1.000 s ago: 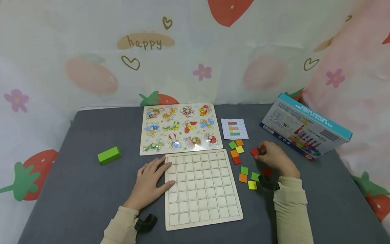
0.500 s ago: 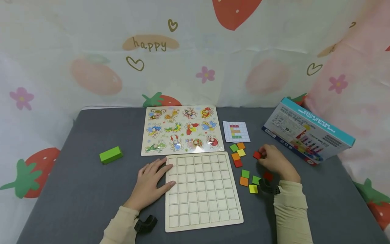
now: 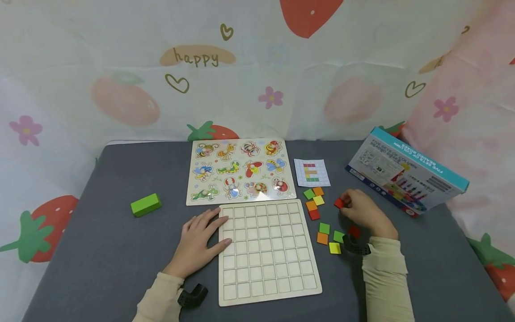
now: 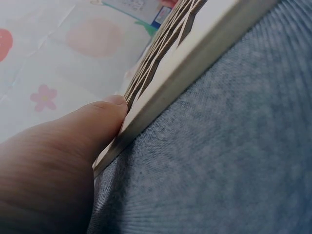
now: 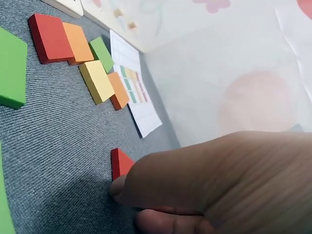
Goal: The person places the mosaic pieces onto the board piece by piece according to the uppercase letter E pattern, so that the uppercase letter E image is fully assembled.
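My left hand [image 3: 197, 243] rests with spread fingers on the left edge of a pale wooden grid board [image 3: 265, 250]. In the left wrist view the thumb [image 4: 105, 117] lies against the rim of the board [image 4: 180, 80]. To the right of the board, my right hand [image 3: 366, 212] pinches a red square tile [image 3: 339, 203] at the table surface. Only part of this red tile [image 5: 118, 163] shows past the thumb in the right wrist view. Orange, green, yellow and red tiles [image 3: 314, 215] lie between hand and board. Another red tile [image 3: 354, 231] sits under the right wrist.
A printed card [image 3: 311, 173] with a coloured pattern lies behind the tiles. Beyond the grid board is an insect picture puzzle [image 3: 241, 172]. A box [image 3: 406, 172] stands at the back right, close to the right hand. On the left lies a green block [image 3: 145, 205].
The head view has shifted slightly. My right hand stays at the red tile with almost no movement, and my left hand keeps its place on the board.
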`<state>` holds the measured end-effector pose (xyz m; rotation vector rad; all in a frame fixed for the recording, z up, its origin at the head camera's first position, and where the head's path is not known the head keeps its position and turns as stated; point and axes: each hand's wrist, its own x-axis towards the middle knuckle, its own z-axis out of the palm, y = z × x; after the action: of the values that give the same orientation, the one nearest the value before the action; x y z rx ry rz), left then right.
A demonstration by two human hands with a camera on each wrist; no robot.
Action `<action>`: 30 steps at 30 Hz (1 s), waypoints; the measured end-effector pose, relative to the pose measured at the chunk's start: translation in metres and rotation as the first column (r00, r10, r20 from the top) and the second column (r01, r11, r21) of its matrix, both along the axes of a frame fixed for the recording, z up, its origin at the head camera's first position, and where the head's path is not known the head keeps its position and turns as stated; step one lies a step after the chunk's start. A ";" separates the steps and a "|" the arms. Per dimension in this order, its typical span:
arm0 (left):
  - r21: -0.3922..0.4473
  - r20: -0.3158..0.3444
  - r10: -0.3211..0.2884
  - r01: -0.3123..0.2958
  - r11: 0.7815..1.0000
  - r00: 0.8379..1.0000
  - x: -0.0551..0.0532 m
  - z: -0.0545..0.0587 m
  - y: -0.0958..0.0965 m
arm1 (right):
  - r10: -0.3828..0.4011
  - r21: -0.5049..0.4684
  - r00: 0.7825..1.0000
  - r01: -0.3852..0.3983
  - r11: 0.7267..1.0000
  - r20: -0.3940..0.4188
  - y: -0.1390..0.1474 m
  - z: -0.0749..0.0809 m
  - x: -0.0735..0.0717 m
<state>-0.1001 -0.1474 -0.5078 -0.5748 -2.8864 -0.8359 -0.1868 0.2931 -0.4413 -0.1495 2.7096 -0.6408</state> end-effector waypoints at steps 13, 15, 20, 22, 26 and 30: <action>0.016 -0.031 0.005 -0.005 1.000 0.999 0.003 0.000 -0.001 | 0.063 -0.174 0.997 -0.069 0.982 -0.037 -0.036 0.035 0.017; 0.015 -0.035 0.006 -0.005 1.000 0.999 0.003 0.000 -0.002 | 0.099 -0.217 0.994 -0.108 0.970 -0.054 -0.050 0.040 0.020; 0.012 -0.033 -0.002 0.002 1.000 0.999 0.001 0.001 0.000 | 0.219 -0.258 0.968 -0.244 0.935 -0.121 -0.090 0.044 0.025; 0.013 -0.025 -0.005 0.006 1.000 1.000 -0.001 0.002 0.000 | 0.263 -0.264 0.955 -0.292 0.919 -0.139 -0.107 0.042 0.025; 0.013 -0.010 -0.005 0.006 1.000 1.000 -0.001 0.003 0.000 | 0.364 -0.233 0.914 -0.399 0.887 -0.179 -0.138 0.032 0.023; 0.008 0.000 0.000 0.000 1.000 1.000 0.000 0.000 -0.001 | 0.461 -0.144 0.864 -0.492 0.859 -0.204 -0.164 0.018 0.020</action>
<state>-0.0998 -0.1486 -0.5073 -0.5740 -2.8816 -0.8474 -0.1667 0.1292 -0.4229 -0.9330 2.5930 -0.7546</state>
